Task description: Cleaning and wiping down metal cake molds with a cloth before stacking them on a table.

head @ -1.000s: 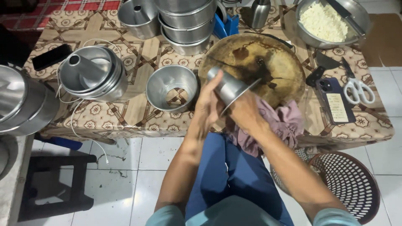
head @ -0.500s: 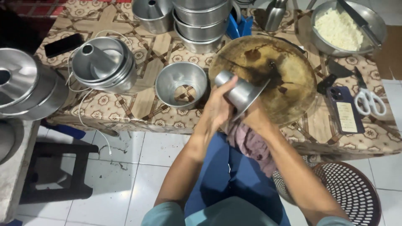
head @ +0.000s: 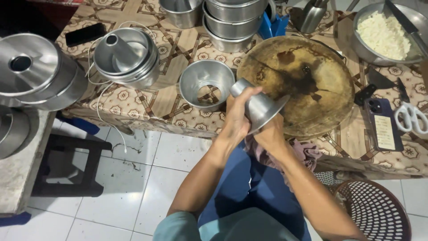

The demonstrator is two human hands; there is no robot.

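Head view looks down on a counter (head: 147,111) draped in patterned cloth above white floor tiles (head: 133,187). At its front edge, left hand (head: 238,118) grasps a metal cone insert (head: 261,105); right hand (head: 269,136) clenches a pinkish rag (head: 307,151) beneath it.

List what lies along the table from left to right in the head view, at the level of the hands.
Tube pan → open metal ring → metal cone held in both hands → round wooden board → phone → scissors.
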